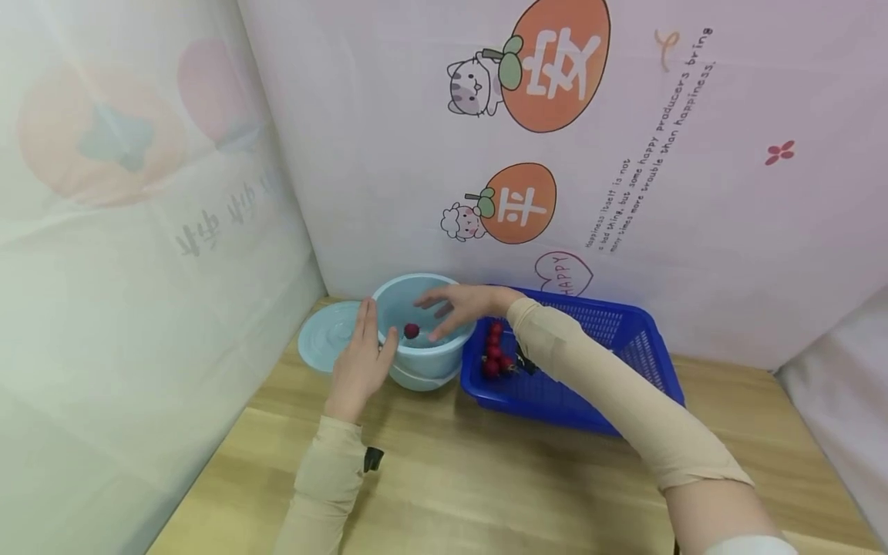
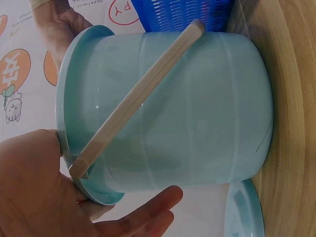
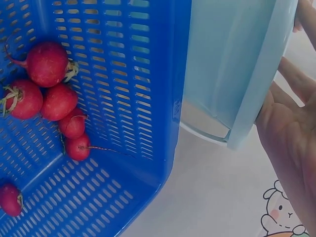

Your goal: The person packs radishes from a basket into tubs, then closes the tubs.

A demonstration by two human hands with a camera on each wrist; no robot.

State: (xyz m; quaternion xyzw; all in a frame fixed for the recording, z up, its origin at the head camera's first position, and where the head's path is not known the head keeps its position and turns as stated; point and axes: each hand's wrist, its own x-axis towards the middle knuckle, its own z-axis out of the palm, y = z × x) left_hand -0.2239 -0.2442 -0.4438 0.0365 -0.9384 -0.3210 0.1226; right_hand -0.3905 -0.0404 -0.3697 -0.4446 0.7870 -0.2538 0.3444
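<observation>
A light-blue bucket (image 1: 426, 362) stands on the table with its pale handle (image 2: 138, 98) lowered along the side. Inside its mouth, a red radish (image 1: 412, 331) shows between the two hands, apart from the fingers. My right hand (image 1: 463, 307) is over the bucket's opening, fingers spread, with nothing in its grasp. At the bucket's left rim rests my left hand (image 1: 361, 358), its fingers (image 2: 148, 210) fairly straight along the outside. Several more red radishes (image 3: 48, 64) lie in the blue basket (image 1: 590, 412), below the right forearm.
The light-blue lid (image 1: 326, 335) lies left of the bucket, partly behind the left hand. Printed cloth (image 1: 388, 154) hangs close behind the bucket and basket, with another cloth wall (image 1: 139, 308) on the left. Wooden tabletop (image 1: 444, 478) extends in front.
</observation>
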